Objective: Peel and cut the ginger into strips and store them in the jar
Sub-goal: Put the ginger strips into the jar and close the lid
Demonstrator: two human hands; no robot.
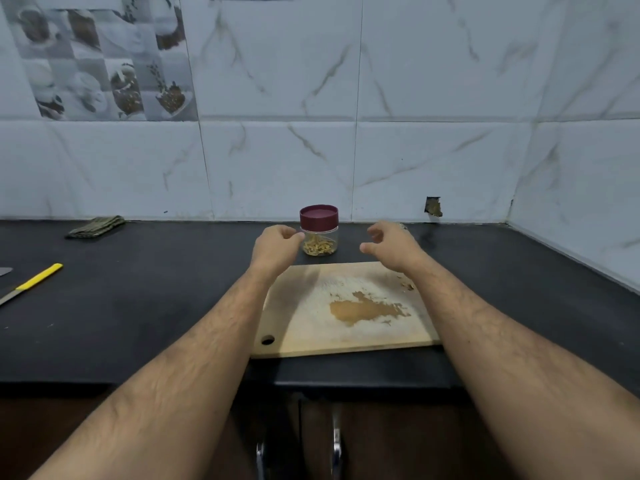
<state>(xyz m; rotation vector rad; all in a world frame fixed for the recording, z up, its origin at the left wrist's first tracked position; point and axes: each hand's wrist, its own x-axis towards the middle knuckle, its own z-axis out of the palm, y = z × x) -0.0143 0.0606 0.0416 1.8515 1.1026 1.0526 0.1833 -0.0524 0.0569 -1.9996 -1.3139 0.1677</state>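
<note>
A small clear jar (319,237) with a maroon lid (318,217) stands upright on the black counter, just behind the wooden cutting board (311,327). Ginger strips (319,246) lie in its bottom. My left hand (277,247) is right beside the jar's left side with fingers loosely curled, holding nothing; I cannot tell whether it touches the jar. My right hand (388,242) hovers a little to the right of the jar, fingers loosely curled and empty. A few ginger scraps (406,284) lie at the board's right edge.
A yellow-handled knife (31,283) lies on the counter at the far left. A folded dark cloth (96,226) sits by the back wall on the left. The tiled wall closes the back and right. Cabinet handles (335,445) show below the counter edge.
</note>
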